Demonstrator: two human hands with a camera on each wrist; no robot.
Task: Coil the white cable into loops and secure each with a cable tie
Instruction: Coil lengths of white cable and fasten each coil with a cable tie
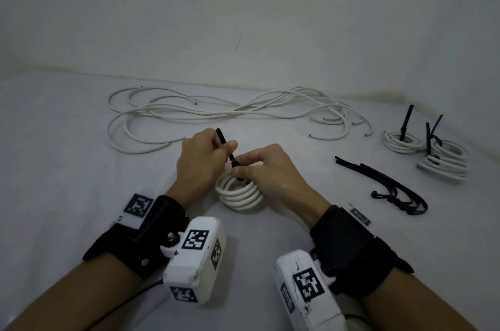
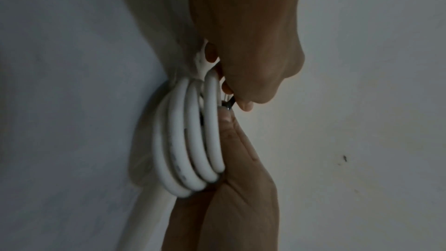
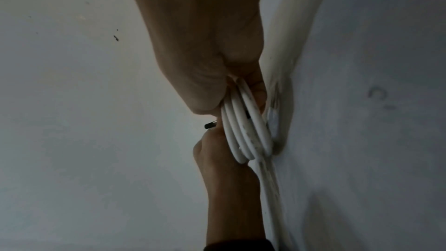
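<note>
A person's left hand (image 1: 201, 159) grips the free tail of a black cable tie (image 1: 226, 147), fingers curled round the strap, while the right hand (image 1: 266, 168) pinches the tie's head against the top of a coiled white cable (image 1: 239, 194) resting on the counter (image 1: 67, 168). The coil sits directly between and just below both hands, its loops stacked flat; the strap rises from the coil's top edge and slants up and away toward the left hand, so that hand holds the pulling end and the right hand the anchor. Judging by the strap standing out of the head, the tie is being cinched, and the next pull would run along the strap's own line, away from the right hand. Both wrists angle inward over the coil, forearms low. Beyond the hands lies the loose white cable (image 1: 216, 111) not yet coiled; to the right of the right hand lie spare black ties (image 1: 384, 182), and farther right two finished coils (image 1: 443, 160) with ties upright.
</note>
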